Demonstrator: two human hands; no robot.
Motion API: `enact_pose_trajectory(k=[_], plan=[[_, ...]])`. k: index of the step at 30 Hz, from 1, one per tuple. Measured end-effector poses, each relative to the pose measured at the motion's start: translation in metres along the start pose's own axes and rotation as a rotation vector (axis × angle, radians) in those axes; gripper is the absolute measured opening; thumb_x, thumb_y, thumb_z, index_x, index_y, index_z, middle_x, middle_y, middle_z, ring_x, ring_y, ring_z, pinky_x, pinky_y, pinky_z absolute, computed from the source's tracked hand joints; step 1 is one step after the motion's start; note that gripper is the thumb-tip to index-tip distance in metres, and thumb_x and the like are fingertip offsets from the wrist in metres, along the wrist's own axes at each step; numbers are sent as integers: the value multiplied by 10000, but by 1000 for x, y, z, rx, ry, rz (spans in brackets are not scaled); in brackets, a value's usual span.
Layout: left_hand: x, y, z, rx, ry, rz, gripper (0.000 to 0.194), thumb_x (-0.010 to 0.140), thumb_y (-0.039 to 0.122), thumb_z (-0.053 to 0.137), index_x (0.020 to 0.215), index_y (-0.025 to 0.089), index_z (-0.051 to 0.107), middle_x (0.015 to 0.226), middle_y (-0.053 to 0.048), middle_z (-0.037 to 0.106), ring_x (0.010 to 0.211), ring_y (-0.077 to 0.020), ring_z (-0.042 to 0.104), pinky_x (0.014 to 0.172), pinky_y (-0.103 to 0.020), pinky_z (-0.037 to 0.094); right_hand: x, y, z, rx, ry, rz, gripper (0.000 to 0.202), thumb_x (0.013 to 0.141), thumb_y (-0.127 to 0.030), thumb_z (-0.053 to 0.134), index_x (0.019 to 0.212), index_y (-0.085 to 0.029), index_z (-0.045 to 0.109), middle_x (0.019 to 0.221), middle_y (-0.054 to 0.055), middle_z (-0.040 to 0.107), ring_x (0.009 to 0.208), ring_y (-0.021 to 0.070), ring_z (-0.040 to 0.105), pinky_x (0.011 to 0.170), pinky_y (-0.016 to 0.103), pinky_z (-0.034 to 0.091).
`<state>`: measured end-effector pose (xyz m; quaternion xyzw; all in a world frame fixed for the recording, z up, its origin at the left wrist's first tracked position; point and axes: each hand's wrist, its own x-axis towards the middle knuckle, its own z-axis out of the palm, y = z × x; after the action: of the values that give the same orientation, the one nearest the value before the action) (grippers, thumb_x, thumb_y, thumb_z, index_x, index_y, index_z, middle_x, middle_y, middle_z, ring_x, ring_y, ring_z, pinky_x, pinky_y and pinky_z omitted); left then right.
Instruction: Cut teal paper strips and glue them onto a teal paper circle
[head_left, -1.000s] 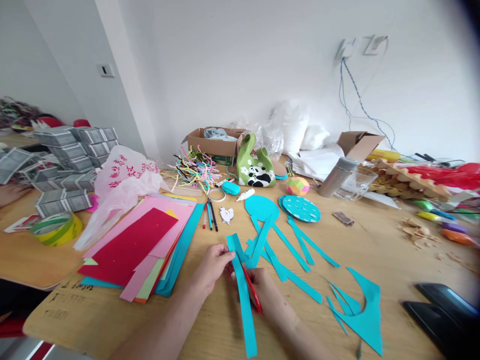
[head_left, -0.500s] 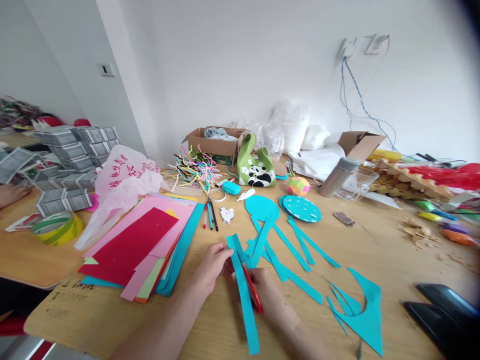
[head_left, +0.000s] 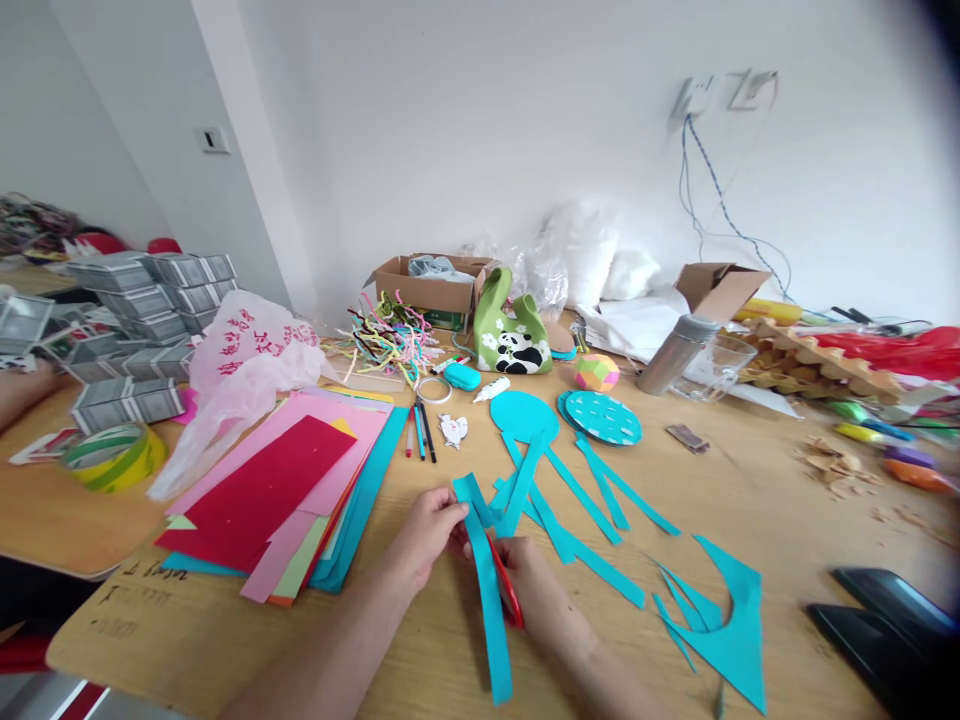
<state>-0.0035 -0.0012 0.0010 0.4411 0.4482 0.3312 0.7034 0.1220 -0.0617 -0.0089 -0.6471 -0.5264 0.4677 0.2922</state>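
"How am I holding my arms?"

"Your forearms (head_left: 352,635) come in from the near edge and slope inward over the tabletop (head_left: 435,665) toward each other. Your left grip (head_left: 426,535) pinches the upper end of a turquoise strip (head_left: 489,600), thumb uppermost; your right grip (head_left: 534,580) is wrapped round red-handled scissors (head_left: 511,598), just right of the strip"

"And the strip itself?"

"It's long, narrow and gently curved, held over the tabletop between your grips and running down toward you. Its lower end is free and squared off. The scissors' blades are mostly hidden, so I can't tell how far they're open"

"What can I count beyond it?"

"One plain turquoise disc (head_left: 525,413), at least two overlapping speckled discs (head_left: 604,417), three pens (head_left: 419,437), one white cut-out (head_left: 453,430) beside them, and one curved turquoise piece (head_left: 739,640) to your right"
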Motion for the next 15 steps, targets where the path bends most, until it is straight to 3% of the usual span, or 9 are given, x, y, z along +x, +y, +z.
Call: enact_pose_trajectory(k=[15], plan=[[-1,-2,2,8,2,-44,122,623,301,606,605,189,560,518,11,594,472,-144,538,459,-246,393,0,3,4,156,-25,93,448,732,-577,616,561,-180,499,445,-37,452,377,87,394,357,201,296]])
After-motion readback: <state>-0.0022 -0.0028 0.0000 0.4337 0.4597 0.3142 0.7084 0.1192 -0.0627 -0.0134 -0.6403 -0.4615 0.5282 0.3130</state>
